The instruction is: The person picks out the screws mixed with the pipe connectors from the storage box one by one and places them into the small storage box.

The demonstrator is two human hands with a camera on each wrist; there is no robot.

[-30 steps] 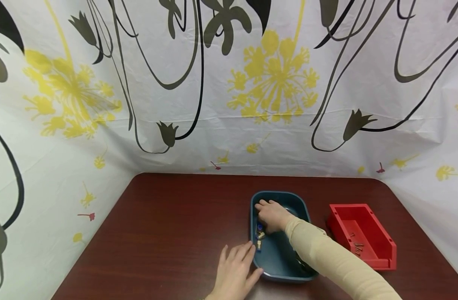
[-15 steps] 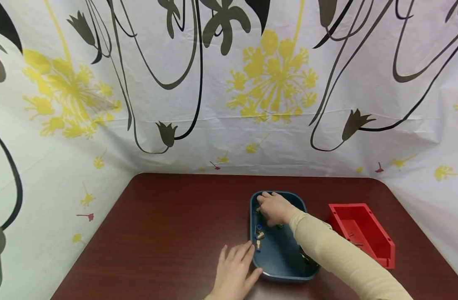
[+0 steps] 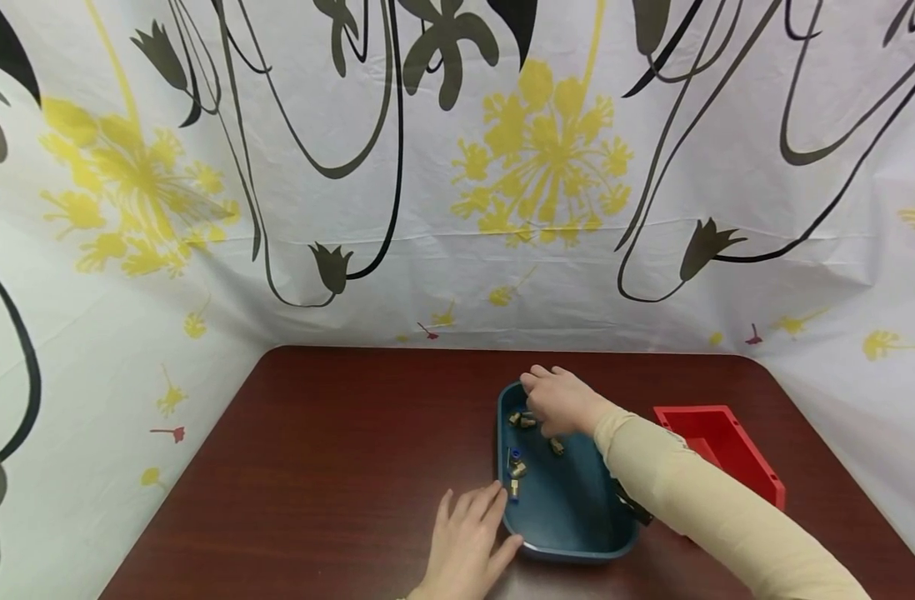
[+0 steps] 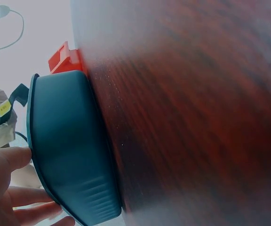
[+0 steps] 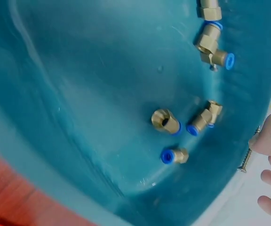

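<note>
My right hand [image 3: 566,402] is over the far end of a blue-green tray [image 3: 577,533]. In the right wrist view, a screw [image 5: 245,160] is pinched at the thumb of that hand, above the tray's rim. Several brass push-in fittings with blue collars lie in the tray, among them a fitting [image 5: 175,156] near its end and an elbow fitting [image 5: 201,121]. My left hand [image 3: 467,533] touches the near left rim with relaxed, spread fingers. From the left wrist view, its thumb [image 4: 18,157] rests against the rim.
A red bin [image 3: 742,450] stands right of the tray, partly hidden by the right sleeve [image 3: 712,492]. Both containers stand on a dark brown table [image 3: 352,450]. Behind it hangs a white flowered cloth [image 3: 427,192].
My right hand has lifted out of the tray's far left part and moved slightly right and away, uncovering fittings there. The left hand has stayed at the rim.
</note>
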